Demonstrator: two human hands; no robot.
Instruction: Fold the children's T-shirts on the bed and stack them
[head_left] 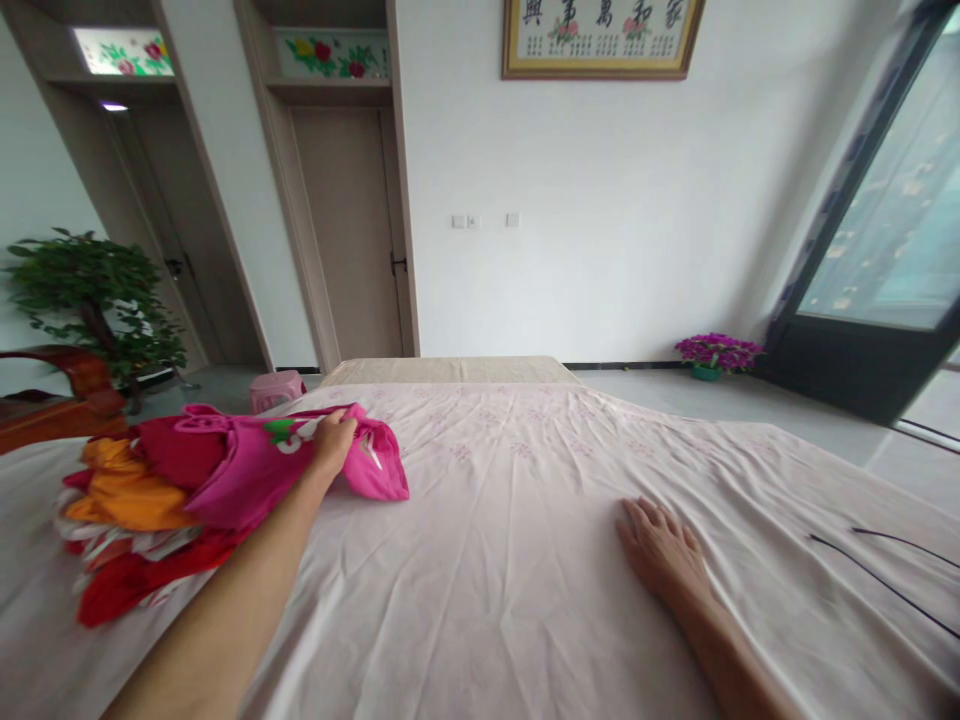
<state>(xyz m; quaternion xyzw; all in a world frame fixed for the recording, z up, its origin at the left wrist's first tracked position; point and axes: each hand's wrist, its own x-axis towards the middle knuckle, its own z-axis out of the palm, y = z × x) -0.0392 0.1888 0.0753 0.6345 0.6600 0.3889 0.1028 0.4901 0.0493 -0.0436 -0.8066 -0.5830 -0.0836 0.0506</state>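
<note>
My left hand (335,440) is closed on a bright pink garment (255,465) with a green and white print. Part of that cloth hangs to the right of my fingers, and the rest lies over a heap of clothes (135,490) in orange, red and white. The garment's exact kind cannot be made out. My right hand (664,545) lies flat, palm down, on the pale pink flowered sheet (495,560), its fingers stretched out and holding nothing. Wrinkles run through the sheet between the two hands.
Two thin black cords (885,585) lie on the sheet at right. A pink stool (276,388) stands beyond the left edge, near a carved wooden chair (82,395) and a leafy plant (90,290). Purple flowers (716,352) stand on the floor at the back right.
</note>
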